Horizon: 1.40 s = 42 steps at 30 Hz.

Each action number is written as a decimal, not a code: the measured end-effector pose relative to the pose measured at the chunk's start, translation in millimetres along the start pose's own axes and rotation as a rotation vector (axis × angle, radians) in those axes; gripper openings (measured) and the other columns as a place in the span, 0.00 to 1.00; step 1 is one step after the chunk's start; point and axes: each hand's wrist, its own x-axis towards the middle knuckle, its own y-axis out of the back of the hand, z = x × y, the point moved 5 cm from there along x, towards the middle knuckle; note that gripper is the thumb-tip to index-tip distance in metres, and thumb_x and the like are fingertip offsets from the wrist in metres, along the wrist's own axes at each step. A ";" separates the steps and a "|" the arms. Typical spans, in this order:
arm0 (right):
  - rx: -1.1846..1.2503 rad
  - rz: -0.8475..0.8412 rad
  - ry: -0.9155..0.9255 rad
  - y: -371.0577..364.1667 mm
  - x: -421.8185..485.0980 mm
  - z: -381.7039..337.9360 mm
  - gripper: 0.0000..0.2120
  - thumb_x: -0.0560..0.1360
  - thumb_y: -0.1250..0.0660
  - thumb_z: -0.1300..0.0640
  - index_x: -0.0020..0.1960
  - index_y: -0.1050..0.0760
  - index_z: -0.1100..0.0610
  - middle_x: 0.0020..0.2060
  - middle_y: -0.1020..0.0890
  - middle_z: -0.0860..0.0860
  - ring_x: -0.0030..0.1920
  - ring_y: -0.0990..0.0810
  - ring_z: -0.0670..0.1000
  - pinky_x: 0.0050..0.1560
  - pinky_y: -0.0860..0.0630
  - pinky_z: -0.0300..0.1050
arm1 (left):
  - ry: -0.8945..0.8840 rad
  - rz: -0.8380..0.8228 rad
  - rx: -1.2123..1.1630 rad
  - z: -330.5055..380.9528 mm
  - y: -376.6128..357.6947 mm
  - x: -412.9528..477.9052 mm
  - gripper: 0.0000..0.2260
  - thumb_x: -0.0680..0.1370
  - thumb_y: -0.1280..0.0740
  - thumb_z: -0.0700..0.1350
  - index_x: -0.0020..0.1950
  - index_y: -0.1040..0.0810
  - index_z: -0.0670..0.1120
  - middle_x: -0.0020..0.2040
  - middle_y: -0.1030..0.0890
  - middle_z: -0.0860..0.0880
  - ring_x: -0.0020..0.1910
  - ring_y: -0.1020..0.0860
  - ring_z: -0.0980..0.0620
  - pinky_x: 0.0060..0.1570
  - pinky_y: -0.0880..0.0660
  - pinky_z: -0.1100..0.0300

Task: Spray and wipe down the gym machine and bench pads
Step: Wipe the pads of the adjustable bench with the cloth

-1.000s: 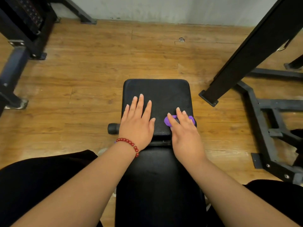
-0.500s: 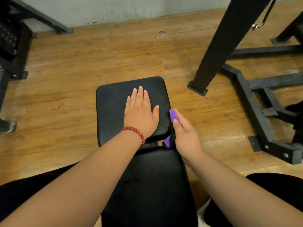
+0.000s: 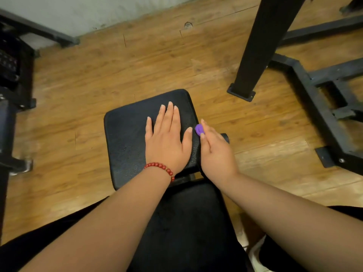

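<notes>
While left hand (image 3: 167, 142) spreads on pebbled pad (image 3: 125, 134), right hand (image 3: 216, 152) presses purple cloth (image 3: 199, 129).

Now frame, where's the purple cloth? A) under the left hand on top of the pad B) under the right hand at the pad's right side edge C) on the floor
B: the small purple cloth peeks from under the right hand at the square black seat pad's right edge; the left hand lies flat on top, bare.
</notes>
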 end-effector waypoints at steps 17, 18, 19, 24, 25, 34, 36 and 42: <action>0.243 0.002 -0.071 2.6 -7.3 2.6 0.21 0.84 0.44 0.56 0.76 0.37 0.52 0.72 0.31 0.45 0.66 0.40 0.31 0.63 0.46 0.19 | -0.105 0.054 -0.048 6.3 1.7 -0.7 0.30 0.79 0.57 0.56 0.77 0.38 0.44 0.79 0.41 0.49 0.78 0.48 0.54 0.76 0.58 0.56; 0.187 -0.024 -0.040 3.9 -14.2 4.6 0.21 0.84 0.44 0.56 0.76 0.38 0.52 0.72 0.33 0.45 0.67 0.42 0.31 0.64 0.48 0.19 | -0.106 0.057 -0.046 6.6 2.0 -0.4 0.30 0.79 0.57 0.55 0.77 0.38 0.44 0.79 0.42 0.49 0.78 0.48 0.54 0.76 0.59 0.56; 0.143 -0.051 -0.025 4.4 -20.1 6.6 0.22 0.84 0.45 0.56 0.77 0.40 0.52 0.72 0.33 0.44 0.67 0.43 0.30 0.64 0.49 0.18 | -0.105 0.058 -0.045 6.9 2.1 -0.6 0.30 0.79 0.57 0.55 0.77 0.39 0.44 0.79 0.42 0.49 0.78 0.48 0.54 0.76 0.59 0.57; 0.213 -0.009 -0.095 2.2 -3.2 6.3 0.21 0.84 0.45 0.55 0.76 0.36 0.53 0.72 0.31 0.46 0.68 0.38 0.35 0.63 0.47 0.18 | -0.107 0.073 -0.041 8.5 1.4 -0.4 0.30 0.79 0.56 0.54 0.77 0.37 0.43 0.78 0.40 0.48 0.78 0.46 0.52 0.76 0.58 0.56; 0.256 0.007 -0.125 0.6 3.0 5.3 0.20 0.84 0.45 0.54 0.75 0.35 0.53 0.71 0.30 0.46 0.68 0.37 0.36 0.64 0.45 0.21 | -0.109 0.078 -0.040 8.9 2.0 -0.5 0.30 0.79 0.56 0.54 0.77 0.37 0.43 0.78 0.40 0.48 0.78 0.46 0.52 0.76 0.57 0.56; 0.544 -0.110 -0.274 4.0 -6.7 29.0 0.15 0.84 0.43 0.54 0.68 0.26 0.50 0.64 0.23 0.42 0.64 0.27 0.38 0.72 0.36 0.37 | -0.093 0.058 -0.034 7.7 0.3 -0.3 0.31 0.78 0.57 0.56 0.78 0.39 0.44 0.79 0.42 0.50 0.78 0.48 0.54 0.76 0.58 0.57; 0.679 -0.106 -0.378 -2.0 2.6 30.1 0.12 0.84 0.43 0.54 0.62 0.23 0.47 0.61 0.20 0.44 0.63 0.23 0.43 0.71 0.32 0.46 | -0.093 0.060 -0.032 7.3 -0.3 0.0 0.30 0.78 0.56 0.56 0.78 0.39 0.44 0.79 0.42 0.50 0.78 0.48 0.54 0.76 0.59 0.57; 0.887 -0.088 -0.510 -14.7 10.4 34.7 0.12 0.84 0.43 0.53 0.61 0.23 0.48 0.58 0.17 0.52 0.60 0.19 0.51 0.67 0.27 0.51 | -0.097 0.071 -0.037 7.5 -0.8 0.3 0.30 0.79 0.55 0.55 0.77 0.38 0.44 0.79 0.42 0.50 0.78 0.48 0.54 0.76 0.59 0.58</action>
